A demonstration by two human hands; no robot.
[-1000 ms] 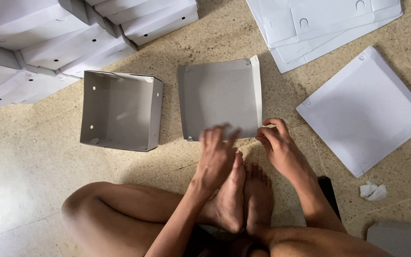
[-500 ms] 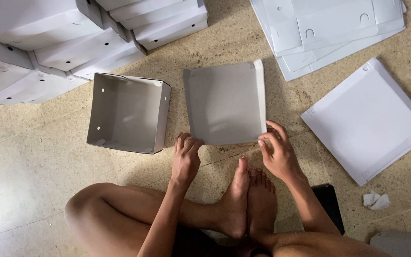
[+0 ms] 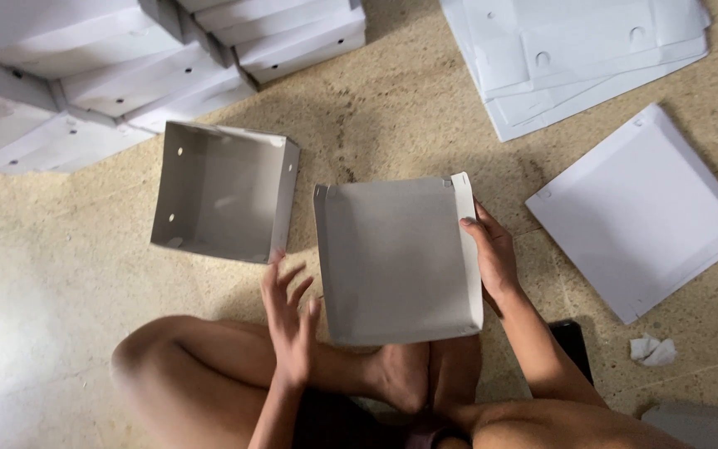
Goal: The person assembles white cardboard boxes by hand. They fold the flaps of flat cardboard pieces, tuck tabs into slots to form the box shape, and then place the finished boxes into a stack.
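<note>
**Grey tray held at its right edge, left hand open beside it**

The floor (image 3: 60, 274) is speckled beige stone, brightly lit at the left. Across the top left runs a stack (image 3: 110, 75) of finished white boxes, several rows deep, some showing small round holes in their sides. At the top right lies a pile of flat sheets (image 3: 575, 58), white card blanks with cut notches and holes, overlapping one another. Below that pile, well apart from it, a single lid (image 3: 641, 212) lies flat and turned at an angle, white, with shallow folded edges.

In the middle sits the tray (image 3: 396, 258), a grey card piece partly folded: its left and right walls stand up, and its near end reaches the person's feet (image 3: 421, 374). Just to its left, apart from it, an open box (image 3: 222, 191) rests on the floor, grey inside, all four walls up, with small holes in its left wall.

The person sits cross-legged, knees at the bottom of the view. The right hand (image 3: 492, 258) grips the tray's right wall, fingers curled over the raised flap and thumb along its outer side. The left hand (image 3: 292, 312) is beside the tray's near left corner, fingers spread wide and holding nothing; whether a fingertip touches the wall cannot be told.

A dark flat object (image 3: 573, 345) shows behind the right forearm. A crumpled scrap (image 3: 651, 350) of white paper lies near the bottom right.
</note>
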